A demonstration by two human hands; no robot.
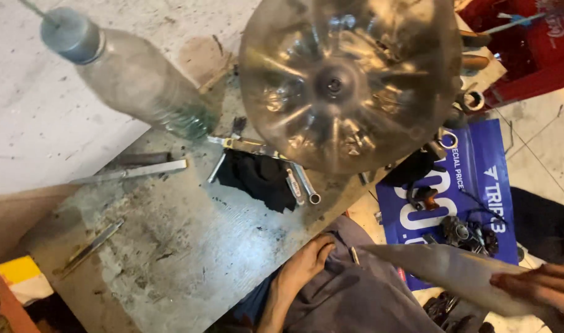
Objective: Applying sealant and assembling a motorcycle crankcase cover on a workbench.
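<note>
My left hand (303, 262) rests with curled fingers on the grey cloth (350, 296) over my lap, holding nothing. My right hand (541, 287) at the lower right edge grips a pale, tapering sheet (455, 271) that points left. Close to the camera, the ribbed bottom of a clear plastic bottle (347, 80) fills the upper middle; what holds it is hidden. A second clear bottle (131, 77) with a grey-blue cap stands tilted at the upper left.
A scratched metal plate (189, 246) carries a black rag (260, 179), wrenches, a metal tube (305, 185) and a flat bar (137, 172). A blue banner (479, 185) on the tiled floor holds small dark parts. A red crate (529, 43) stands at the upper right.
</note>
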